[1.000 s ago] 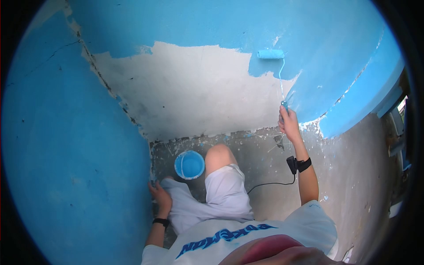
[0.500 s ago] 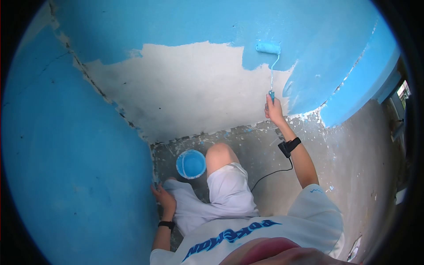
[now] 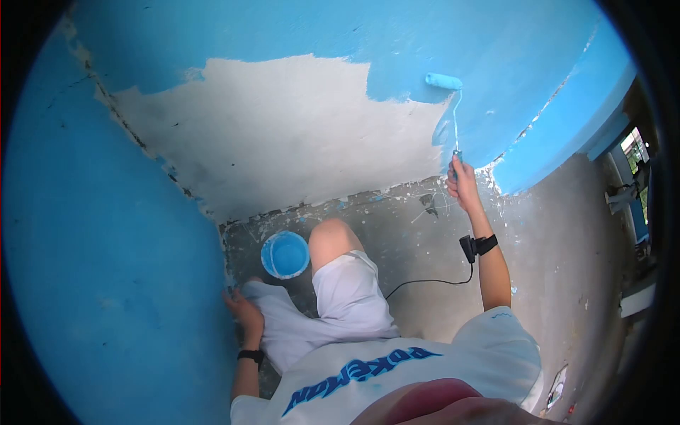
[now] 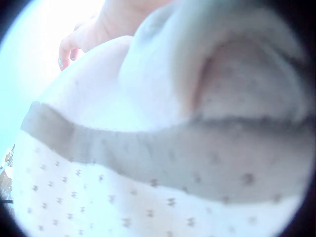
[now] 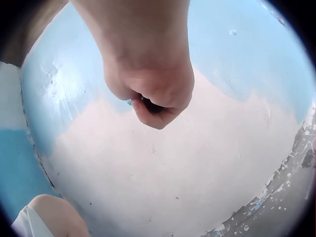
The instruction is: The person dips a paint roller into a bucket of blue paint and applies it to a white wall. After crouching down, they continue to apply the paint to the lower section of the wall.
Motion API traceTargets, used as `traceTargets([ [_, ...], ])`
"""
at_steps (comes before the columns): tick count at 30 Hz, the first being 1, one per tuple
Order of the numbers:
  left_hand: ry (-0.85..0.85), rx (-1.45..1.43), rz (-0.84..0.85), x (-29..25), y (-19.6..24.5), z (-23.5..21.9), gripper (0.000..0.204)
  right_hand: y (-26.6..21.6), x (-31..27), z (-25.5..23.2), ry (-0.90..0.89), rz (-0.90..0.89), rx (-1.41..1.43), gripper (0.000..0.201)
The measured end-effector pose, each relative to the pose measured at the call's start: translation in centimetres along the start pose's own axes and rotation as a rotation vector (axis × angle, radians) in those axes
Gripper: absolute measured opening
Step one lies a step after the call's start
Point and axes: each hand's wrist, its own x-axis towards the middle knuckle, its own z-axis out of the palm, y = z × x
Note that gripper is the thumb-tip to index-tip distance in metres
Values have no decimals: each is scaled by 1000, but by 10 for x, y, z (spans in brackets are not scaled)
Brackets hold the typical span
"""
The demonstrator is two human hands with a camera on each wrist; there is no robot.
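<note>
My right hand [image 3: 464,185] grips the handle of a paint roller [image 3: 444,81], its fingers curled round it, as the right wrist view also shows. The blue-coated roller sleeve lies against the painted part of the wall, just above the right end of a bare white patch [image 3: 283,134]. A thin wire frame [image 3: 457,120] joins sleeve and handle. Low on the left, my left hand [image 3: 244,315] is beside my leg, close to the blue side wall [image 3: 127,269]. In the left wrist view its fingers [image 4: 65,53] hang loosely bent, with nothing seen in them.
A blue bucket [image 3: 285,255] with blue paint inside stands on the floor beside my bent knee [image 3: 333,241]. The grey floor [image 3: 418,241] is spattered with paint. A cable [image 3: 425,282] runs from my right wrist camera. A cracked corner seam [image 3: 127,127] divides the walls.
The roller has moved right and slightly down relative to the white patch, my right hand with it. My head view has shifted a little. The left hand stays by the leg.
</note>
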Motion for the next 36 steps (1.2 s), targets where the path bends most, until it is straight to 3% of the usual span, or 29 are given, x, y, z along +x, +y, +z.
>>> traceTargets([
  [5,-40,2,-42,4,5,-7,42,-101,54,-43,6,-147,11,36],
  [9,-26,28,15,2,0,-5,43,-132,101,-55,-49,-200,48,34],
  [12,6,-81,-11,-1,-3,0,44,-111,129,-49,-12,-192,19,35],
  [15,-30,17,-58,0,-2,-8,44,-51,139,-27,80,-179,-2,39],
  [21,-62,110,3,8,1,-6,48,94,94,1,124,-19,-201,41],
  [26,-58,127,6,12,2,-1,44,160,56,5,131,154,-277,37],
  [30,-79,100,10,11,3,0,42,154,38,-9,89,189,-201,36],
  [33,-44,70,30,11,-10,6,42,104,21,-17,54,208,-126,37],
  [36,-38,9,5,9,-12,8,44,40,28,-38,80,60,-77,39],
])
